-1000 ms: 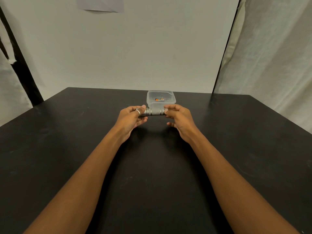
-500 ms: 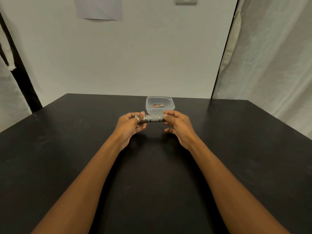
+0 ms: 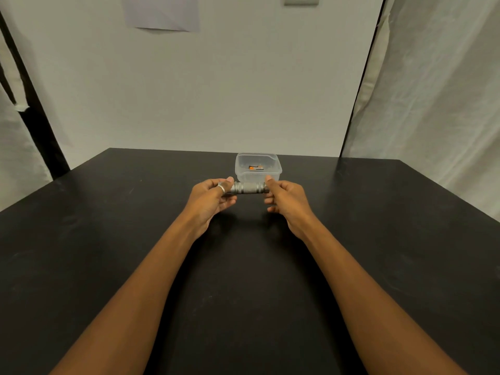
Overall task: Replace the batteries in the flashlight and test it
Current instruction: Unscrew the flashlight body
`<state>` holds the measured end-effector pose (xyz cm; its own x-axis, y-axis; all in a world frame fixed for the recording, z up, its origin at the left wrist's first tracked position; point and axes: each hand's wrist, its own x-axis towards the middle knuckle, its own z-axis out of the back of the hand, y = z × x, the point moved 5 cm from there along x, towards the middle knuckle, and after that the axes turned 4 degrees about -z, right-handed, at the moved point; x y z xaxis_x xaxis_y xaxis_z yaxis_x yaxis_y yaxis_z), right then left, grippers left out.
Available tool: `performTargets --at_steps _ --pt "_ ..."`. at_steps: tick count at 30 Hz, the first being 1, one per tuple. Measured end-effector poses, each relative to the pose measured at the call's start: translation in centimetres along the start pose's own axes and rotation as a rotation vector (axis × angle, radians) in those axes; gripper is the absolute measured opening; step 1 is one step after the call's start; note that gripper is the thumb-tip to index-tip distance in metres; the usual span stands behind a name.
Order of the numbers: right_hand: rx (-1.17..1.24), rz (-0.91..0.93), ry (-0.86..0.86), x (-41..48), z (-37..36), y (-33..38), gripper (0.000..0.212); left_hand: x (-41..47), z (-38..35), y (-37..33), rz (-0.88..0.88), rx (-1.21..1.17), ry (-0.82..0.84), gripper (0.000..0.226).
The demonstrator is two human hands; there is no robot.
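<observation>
1. head view: left hand [image 3: 209,197] and right hand [image 3: 284,197] are still pinching the grey flashlight [image 3: 247,187] by its ends, level above the black table [image 3: 108,239].
2. clear container [image 3: 258,169] holding batteries [image 3: 255,167] is sitting just behind, unmoved.

arms: bare, sleeveless | left hand [image 3: 209,197]: silver ring [image 3: 221,188]
</observation>
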<state>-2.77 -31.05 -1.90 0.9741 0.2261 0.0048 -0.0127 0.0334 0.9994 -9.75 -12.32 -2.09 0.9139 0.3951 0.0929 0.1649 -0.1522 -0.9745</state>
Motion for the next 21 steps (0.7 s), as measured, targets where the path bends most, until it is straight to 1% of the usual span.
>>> performTargets --at_steps 2,4,5,8,10,14,18,20,21 --pt "-0.008 0.018 -0.005 0.0 0.1 0.0 0.026 -0.1 0.0 0.0 -0.002 -0.006 -0.002 0.028" --pt "0.032 0.053 0.017 -0.1 0.2 0.3 0.014 -0.1 0.0 -0.1 0.003 -0.017 -0.01 0.026" --pt "0.057 0.069 0.033 -0.3 0.3 0.5 0.013 0.0 0.1 -0.1 0.006 -0.024 -0.014 0.025" --pt "0.137 0.075 0.075 -0.6 0.4 0.8 0.024 -0.1 0.1 -0.1 0.01 -0.038 -0.017 0.025" --pt "0.196 0.057 0.082 -0.6 0.4 0.7 0.024 -0.1 0.0 -0.1 0.012 -0.048 -0.019 0.026" --pt "0.315 0.012 0.044 -0.2 1.0 0.5 0.024 -0.2 0.2 -0.1 0.02 -0.082 -0.032 0.025" --pt "0.438 -0.011 0.056 0.3 1.6 0.3 0.025 -0.1 0.2 -0.1 0.027 -0.092 -0.041 0.026" --pt "0.39 -0.009 0.044 0.5 1.8 0.2 0.028 -0.1 0.2 -0.1 0.029 -0.09 -0.043 0.025" --pt "0.317 -0.005 0.029 0.5 2.0 0.1 0.029 -0.1 0.2 -0.1 0.03 -0.091 -0.043 0.026"
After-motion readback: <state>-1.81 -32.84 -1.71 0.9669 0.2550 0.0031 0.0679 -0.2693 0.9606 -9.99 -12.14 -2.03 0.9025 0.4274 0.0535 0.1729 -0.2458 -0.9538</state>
